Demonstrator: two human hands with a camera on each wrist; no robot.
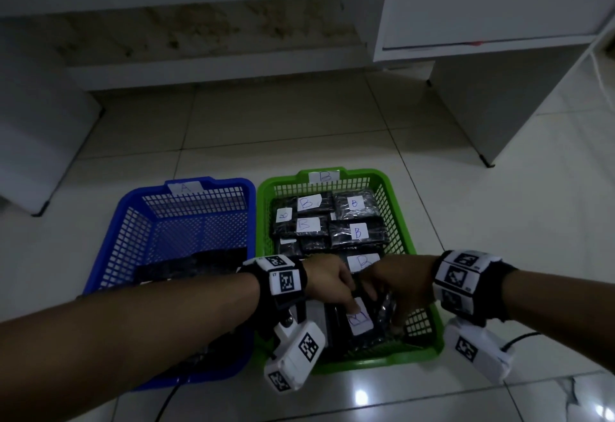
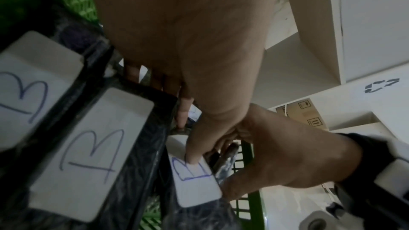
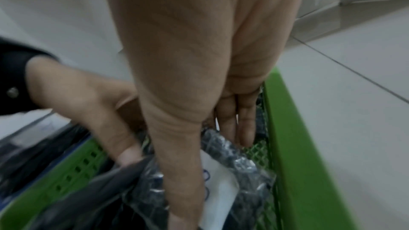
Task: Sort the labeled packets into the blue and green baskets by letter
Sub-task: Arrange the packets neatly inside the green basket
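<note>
Green basket (image 1: 429,331) at 6 o'clock on tiled floor (image 1: 299,128), full of black packets marked B (image 1: 357,232). Blue basket (image 1: 109,248) touching it at 7 o'clock. Left hand (image 1: 327,283) and right hand (image 1: 397,288) meet on near packet (image 1: 361,321). White cabinet (image 1: 492,65) at 1 o'clock.

Bare forearms; black wristbands (image 1: 286,285) carrying white blocks printed with black square markers. White camera pods (image 1: 294,355) slung beneath each wrist; black cable trailing.

Tiled storeroom floor (image 1: 283,128), white cabinets (image 1: 492,2), cardboard box (image 2: 307,114)
</note>
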